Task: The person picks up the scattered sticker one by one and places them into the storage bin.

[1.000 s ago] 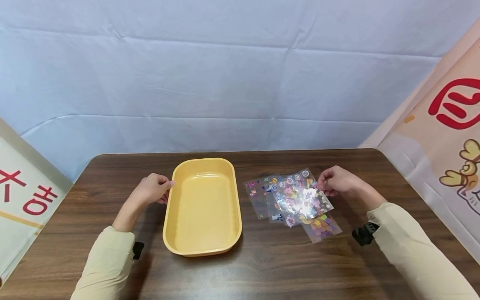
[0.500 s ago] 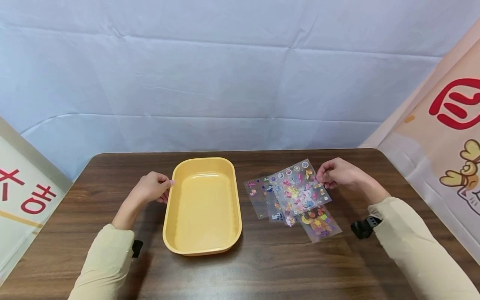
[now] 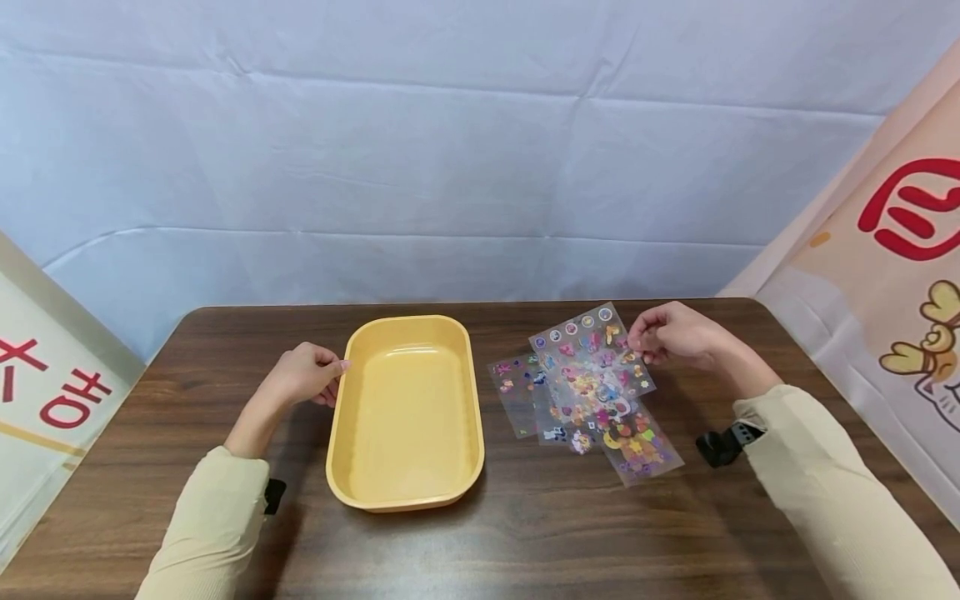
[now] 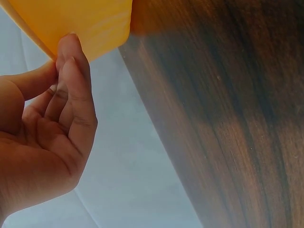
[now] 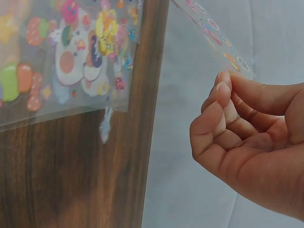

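- Pale cloth [image 3: 420,167] hangs behind a wood-grain tabletop [image 3: 570,542]; printed banners stand at 9 o'clock [image 3: 56,375] and 3 o'clock [image 3: 900,217].
- Yellow tray [image 3: 405,417] sits left of centre. Left hand [image 3: 303,375] pinches its rim between thumb and fingers, near the tray's 10 o'clock.
- Right hand [image 3: 678,337]: thumb and fingers pinch one clear sticker sheet [image 3: 588,354] by its edge, between 2 and 3 o'clock on the sheet. Right wrist view shows that edge raised; cannot tell whether the far edge touches anything.
- At least three other sheets lie overlapping on the tabletop: one at 8 o'clock from the held sheet [image 3: 513,408], one at 7 [image 3: 551,431], one at 5 [image 3: 647,450].
- Progress, my judgement: early. One sheet is in hand; the others lie unheld, all outside the tray, on its 3 o'clock side.
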{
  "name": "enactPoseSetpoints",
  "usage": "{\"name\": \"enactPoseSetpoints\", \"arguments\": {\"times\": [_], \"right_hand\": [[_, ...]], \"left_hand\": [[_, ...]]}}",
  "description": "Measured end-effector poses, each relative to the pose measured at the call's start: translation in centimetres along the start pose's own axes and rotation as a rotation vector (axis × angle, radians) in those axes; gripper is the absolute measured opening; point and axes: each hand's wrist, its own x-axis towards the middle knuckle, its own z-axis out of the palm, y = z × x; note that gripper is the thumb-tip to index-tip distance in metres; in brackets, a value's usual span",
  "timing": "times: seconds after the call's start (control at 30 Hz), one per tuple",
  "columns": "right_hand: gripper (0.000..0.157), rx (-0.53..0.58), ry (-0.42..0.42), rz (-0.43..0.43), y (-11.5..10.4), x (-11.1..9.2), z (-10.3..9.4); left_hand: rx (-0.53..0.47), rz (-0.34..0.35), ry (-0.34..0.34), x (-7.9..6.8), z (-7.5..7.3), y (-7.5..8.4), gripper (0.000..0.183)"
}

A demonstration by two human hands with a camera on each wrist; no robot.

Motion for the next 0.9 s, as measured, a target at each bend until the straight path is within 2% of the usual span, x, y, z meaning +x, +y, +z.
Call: {"name": "enactPoseSetpoints", "arguments": {"times": [0.17, 0.53, 0.9], "right_hand": [[0.010, 0.013, 0.007, 0.006, -0.7, 0.1, 0.1], [0.010, 0.045, 0.012, -0.038, -2.7, 0.5, 0.6], [0.011, 0.002, 0.013, -0.081, -4.6, 0.8, 1.2]], "left_hand": [[-0.002, -0.002, 0.006, 0.1, 0.1, -0.2, 0.029], [-0.014, -0.015, 0.018, 0.1, 0.2, -0.2, 0.029], [-0.003, -0.007, 0.024, 0.1, 0.3, -0.1, 0.028]]}}
